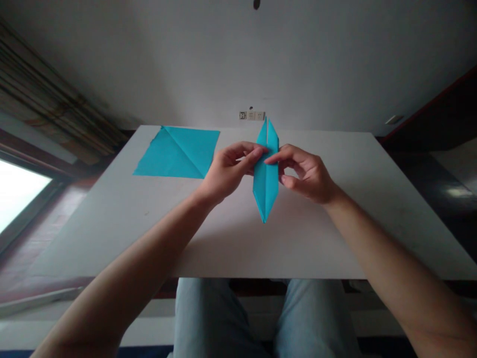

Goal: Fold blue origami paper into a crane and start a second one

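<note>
Blue paper fold [266, 184], a long narrow diamond, is held up btw both hands over the middle of the white table [335, 233]. Its long axis runs near-to-far. The lower tip points back at the person, and the upper end splits into two thin points that rise past the table's far edge. It looks lifted clear of the top, not lying flat, tho contact at the low tip can't be ruled out.

L hand [227, 171] sits just left of the fold, thumb & forefinger closed on its left edge a bit above mid-length, other fingers curled. R hand [307, 171] sits just right of the fold. Its forefinger stretches across the front face to approx the centre line, w/ the thumb tucked near the right edge lower down. That makes a light pinch on the right flap, remaining fingers half curled. Fingertips of both hands nearly meet on the fold's front. Both hands are equally near, and both grips are on the upper half, so the lower half hangs free.

Elsewhere, all vs the fold:
- 2nd blue sheet [179, 151], a flat square w/ diagonal crease, lies left & slightly beyond, well apart, untouched.
- Sockets [251, 115] are on the wall right behind the upper points.
- Curtain [55, 114] & bright window [18, 194] are far left.
- Knees [223, 318] in pale jeans show below, on the near side.
</note>
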### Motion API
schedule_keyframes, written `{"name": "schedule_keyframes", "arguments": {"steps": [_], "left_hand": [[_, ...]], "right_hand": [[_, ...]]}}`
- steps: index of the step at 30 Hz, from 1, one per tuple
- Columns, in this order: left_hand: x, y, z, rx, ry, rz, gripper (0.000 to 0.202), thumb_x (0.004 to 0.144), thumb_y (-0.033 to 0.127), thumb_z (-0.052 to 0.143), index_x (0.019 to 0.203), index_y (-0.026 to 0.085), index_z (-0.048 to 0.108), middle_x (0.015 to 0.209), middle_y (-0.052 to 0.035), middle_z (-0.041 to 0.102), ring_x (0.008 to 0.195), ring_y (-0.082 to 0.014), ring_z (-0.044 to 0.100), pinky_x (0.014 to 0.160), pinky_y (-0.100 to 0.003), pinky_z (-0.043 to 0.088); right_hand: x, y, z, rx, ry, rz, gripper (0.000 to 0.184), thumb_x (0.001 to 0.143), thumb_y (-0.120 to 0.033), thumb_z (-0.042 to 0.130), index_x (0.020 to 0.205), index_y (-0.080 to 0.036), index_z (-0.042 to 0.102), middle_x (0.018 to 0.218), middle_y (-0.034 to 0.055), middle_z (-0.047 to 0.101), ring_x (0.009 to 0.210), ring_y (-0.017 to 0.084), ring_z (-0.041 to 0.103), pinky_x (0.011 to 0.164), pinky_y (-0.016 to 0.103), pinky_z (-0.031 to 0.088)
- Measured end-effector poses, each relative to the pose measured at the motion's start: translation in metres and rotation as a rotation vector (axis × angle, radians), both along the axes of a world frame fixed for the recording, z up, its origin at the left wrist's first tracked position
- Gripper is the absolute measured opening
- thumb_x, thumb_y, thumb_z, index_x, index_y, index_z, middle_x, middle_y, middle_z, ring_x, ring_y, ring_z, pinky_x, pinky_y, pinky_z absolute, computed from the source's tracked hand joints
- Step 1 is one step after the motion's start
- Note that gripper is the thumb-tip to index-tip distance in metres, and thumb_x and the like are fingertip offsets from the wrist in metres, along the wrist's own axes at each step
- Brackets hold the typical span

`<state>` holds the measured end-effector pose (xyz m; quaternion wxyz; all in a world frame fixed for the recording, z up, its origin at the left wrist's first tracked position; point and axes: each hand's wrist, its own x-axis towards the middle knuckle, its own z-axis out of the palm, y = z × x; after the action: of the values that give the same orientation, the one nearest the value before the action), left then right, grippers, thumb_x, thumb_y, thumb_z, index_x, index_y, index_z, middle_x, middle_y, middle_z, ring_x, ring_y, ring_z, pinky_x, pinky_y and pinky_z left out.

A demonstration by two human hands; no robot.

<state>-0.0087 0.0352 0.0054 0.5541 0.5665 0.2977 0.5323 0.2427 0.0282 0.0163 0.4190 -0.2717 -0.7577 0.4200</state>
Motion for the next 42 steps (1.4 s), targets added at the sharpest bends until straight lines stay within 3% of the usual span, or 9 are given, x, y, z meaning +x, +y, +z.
{"name": "schedule_keyframes", "arguments": {"steps": [3,6,12,16,23,27,33,38,42], "left_hand": [[-0.003,-0.001,0.002,-0.076,-0.03,-0.057,0.043,0.095,0.062,0.107,0.108,0.023,0.094,0.115,-0.0091,0.093,0.095,-0.0202,0.086,0.085,-0.03,0.072],[-0.007,-0.002,0.005,-0.137,-0.072,-0.15,0.029,0.09,0.043,0.108,0.111,0.025,0.097,0.119,-0.0086,0.095,0.099,-0.022,0.088,0.09,-0.032,0.075],[-0.01,-0.004,0.009,-0.132,-0.108,-0.261,0.035,0.086,0.029,0.111,0.119,0.026,0.099,0.118,-0.0083,0.095,0.102,-0.023,0.091,0.095,-0.034,0.077],[-0.011,-0.003,0.009,-0.125,-0.107,-0.273,0.037,0.086,0.033,0.115,0.119,0.027,0.1,0.118,-0.0087,0.095,0.103,-0.0235,0.091,0.095,-0.034,0.077],[-0.013,-0.003,0.008,-0.119,-0.091,-0.294,0.041,0.085,0.04,0.119,0.121,0.03,0.1,0.125,-0.0081,0.095,0.11,-0.024,0.092,0.103,-0.036,0.078],[-0.011,-0.002,0.007,-0.083,-0.067,-0.256,0.037,0.083,0.047,0.121,0.108,0.03,0.099,0.119,-0.0083,0.095,0.106,-0.0258,0.092,0.098,-0.04,0.079],[-0.007,0.001,0.002,0.001,-0.073,-0.124,0.043,0.077,0.048,0.125,0.101,0.025,0.098,0.102,-0.005,0.092,0.087,-0.0144,0.084,0.082,-0.025,0.07],[-0.001,-0.003,0.003,0.101,-0.074,-0.116,0.048,0.077,0.053,0.124,0.096,0.024,0.093,0.102,-0.0049,0.09,0.093,-0.0181,0.085,0.089,-0.032,0.073],[0.003,-0.004,0.002,0.128,-0.042,-0.034,0.053,0.08,0.063,0.12,0.09,0.022,0.088,0.092,-0.0044,0.087,0.084,-0.0178,0.081,0.08,-0.032,0.071]], "right_hand": [[0.003,0.002,-0.002,-0.08,0.032,0.016,0.036,0.105,-0.052,0.1,0.133,-0.032,0.09,0.126,0.0059,0.083,0.096,0.022,0.07,0.094,0.04,0.062],[0.005,0.006,-0.006,-0.139,0.07,-0.011,0.043,0.101,-0.058,0.103,0.132,-0.032,0.089,0.108,0.0027,0.081,0.089,0.021,0.067,0.083,0.037,0.059],[0.004,0.012,-0.007,-0.228,0.137,-0.038,0.05,0.092,-0.065,0.109,0.123,-0.034,0.087,0.083,-0.004,0.068,0.072,0.017,0.054,0.067,0.032,0.05],[0.005,0.013,-0.004,-0.223,0.122,0.001,0.054,0.087,-0.065,0.113,0.124,-0.036,0.086,0.092,-0.0017,0.075,0.079,0.02,0.067,0.071,0.034,0.06],[0.005,0.014,-0.002,-0.128,0.113,0.053,0.048,0.081,-0.062,0.117,0.115,-0.037,0.095,0.118,0.0039,0.075,0.091,0.021,0.071,0.083,0.038,0.069],[-0.001,0.012,0.002,-0.116,0.136,-0.03,0.048,0.079,-0.072,0.116,0.103,-0.035,0.095,0.112,0.0047,0.072,0.095,0.023,0.07,0.084,0.04,0.068],[-0.007,0.009,0.001,-0.17,0.15,-0.09,0.047,0.086,-0.074,0.112,0.105,-0.034,0.094,0.097,0.0019,0.079,0.083,0.021,0.069,0.071,0.036,0.06],[-0.008,0.004,0.001,-0.149,0.12,-0.128,0.041,0.094,-0.071,0.108,0.111,-0.035,0.098,0.083,0.0011,0.079,0.071,0.02,0.066,0.064,0.038,0.057],[-0.01,0.002,0.003,-0.076,0.182,-0.145,0.036,0.09,-0.065,0.113,0.097,-0.033,0.097,0.089,0.0014,0.079,0.065,0.018,0.063,0.059,0.039,0.054]]}}
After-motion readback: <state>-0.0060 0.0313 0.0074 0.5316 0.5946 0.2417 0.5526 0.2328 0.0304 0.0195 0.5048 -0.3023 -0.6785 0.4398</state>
